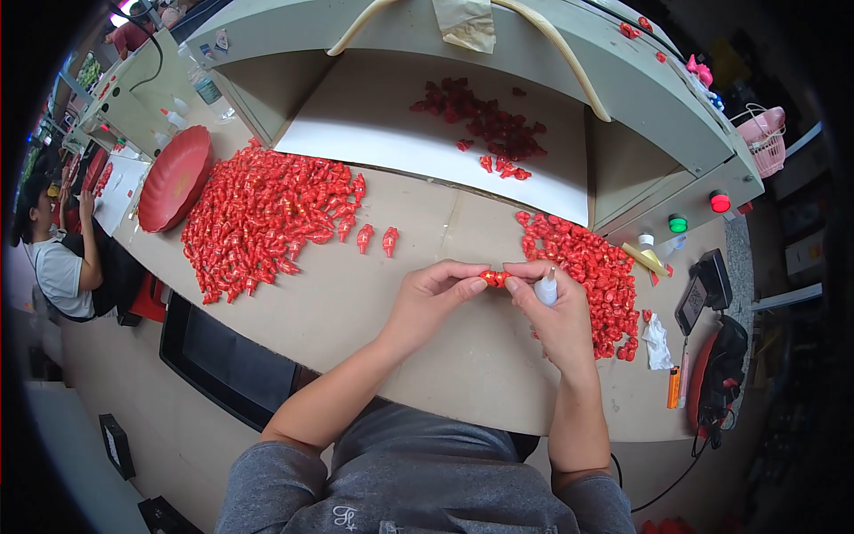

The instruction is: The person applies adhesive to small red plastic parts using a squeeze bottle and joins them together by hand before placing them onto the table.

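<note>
Between the fingertips of both my hands is a small red figurine with gold marks (495,279). My left hand (422,305) pinches its left end with thumb and fingers. At the other end, my right hand (560,320) pinches it too, and also keeps a small white squeeze bottle (546,289) with a narrow tip tucked among its fingers. Whether the piece is one part or two pressed together, I cannot tell. To the left lies a large heap of red figurines (267,218), with two single figurines (365,238) at its right side. Beside my right hand spreads a pile of small red parts (587,280).
A grey hooded box (623,98) with a white floor, holding more red pieces (485,116), stands at the back. A red fluted bowl (175,178) is far left. A phone (692,303), crumpled tissue (656,343) and orange lighter (673,387) lie right. Another person (62,258) sits far left.
</note>
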